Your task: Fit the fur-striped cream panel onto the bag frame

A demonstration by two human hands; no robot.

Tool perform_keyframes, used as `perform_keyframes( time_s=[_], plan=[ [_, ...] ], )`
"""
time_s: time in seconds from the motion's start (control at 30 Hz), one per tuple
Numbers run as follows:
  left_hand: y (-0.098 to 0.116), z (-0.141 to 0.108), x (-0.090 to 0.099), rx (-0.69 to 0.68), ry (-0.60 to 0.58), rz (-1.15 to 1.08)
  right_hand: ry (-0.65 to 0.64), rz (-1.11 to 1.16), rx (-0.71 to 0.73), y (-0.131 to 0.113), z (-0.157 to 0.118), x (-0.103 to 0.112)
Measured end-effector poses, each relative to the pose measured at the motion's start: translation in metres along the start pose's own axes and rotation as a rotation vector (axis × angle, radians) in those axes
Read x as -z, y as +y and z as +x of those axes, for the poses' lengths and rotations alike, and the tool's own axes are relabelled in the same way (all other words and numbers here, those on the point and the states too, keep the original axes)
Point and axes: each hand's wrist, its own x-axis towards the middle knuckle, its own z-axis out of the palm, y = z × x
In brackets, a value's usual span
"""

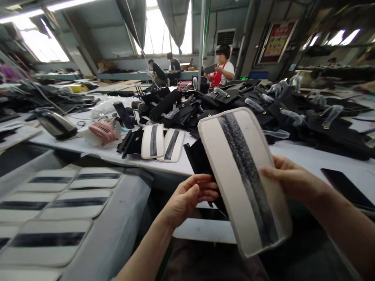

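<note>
A cream panel with rounded corners and a dark grey stripe (234, 156) is tilted up in front of me. My right hand (293, 175) grips its right edge, thumb on the striped face and fingers behind. On the panel's left side, my left hand (190, 195) has its fingers loosely stretched out and apart, close to the edge. Black material (200, 158) sticks out from behind the panel there, near those fingers; whether they touch it is unclear. Two similar striped panels (152, 141) lie beyond on the white table (131, 158), beside black pieces (131, 142).
At lower left, several striped panels (48, 240) lie in rows on a grey-covered surface. A kettle (55, 123), a pink fan (102, 132) and a phone (348, 189) rest on the table. Black bags (231, 93) are heaped behind. A person in a red apron (218, 76) is across the table.
</note>
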Motion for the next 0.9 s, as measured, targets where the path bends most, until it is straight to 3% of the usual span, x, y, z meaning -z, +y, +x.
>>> perform_keyframes(
  time_s=[0.17,0.3,0.43,0.6,0.73,0.9],
  plan=[
    [0.004,-0.028,0.059,-0.139,0.425,0.072,0.000,-0.220,-0.081,-0.019,-0.005,0.028],
    [-0.028,-0.050,0.120,-0.095,0.717,0.204,-0.101,-0.313,-0.152,-0.024,-0.001,0.031],
    [-0.077,-0.066,0.160,0.042,0.796,0.209,-0.103,-0.307,-0.143,-0.027,0.006,0.020],
    [-0.126,-0.067,0.173,0.166,0.812,0.160,-0.109,-0.262,-0.153,-0.018,0.017,0.011],
    [-0.145,-0.061,0.180,0.229,0.821,0.127,-0.179,-0.253,-0.206,-0.009,0.022,0.012],
    [-0.155,-0.055,0.193,0.239,0.844,0.134,-0.079,-0.242,-0.217,-0.008,0.016,0.012]
  ],
)
